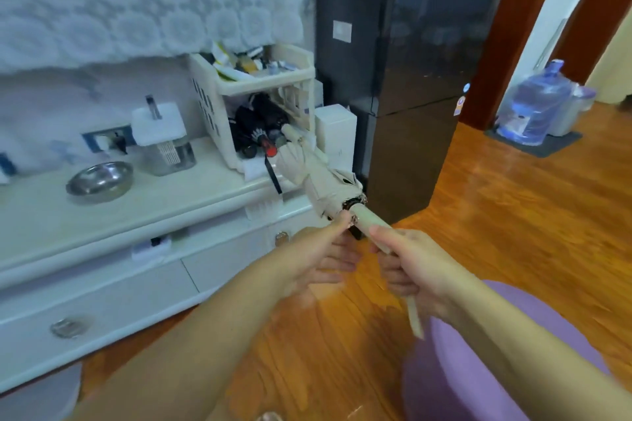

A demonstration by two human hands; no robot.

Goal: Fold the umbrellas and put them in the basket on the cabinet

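One white cabinet (102, 215) stands on glossy wooden flooring (513, 215), bearing one slatted white plastic basket (212, 102) with at least two folded black umbrellas (260, 123) inside. One folded beige umbrella (318, 174) points at the basket; the right hand (410, 263) grips its handle, the left hand (321, 249) pinches its rim.

Not much of us to see really. Our left hand (318, 260) and right hand (415, 267) are both bare, no gloves, and we can't spot any rings or a watch. Both forearms are bare right back to the near edge, so no sleeves visible at all. Lower right we've got something soft and lilac-purple (478, 369) on, probably trousers or a skirt, too blurry to say.
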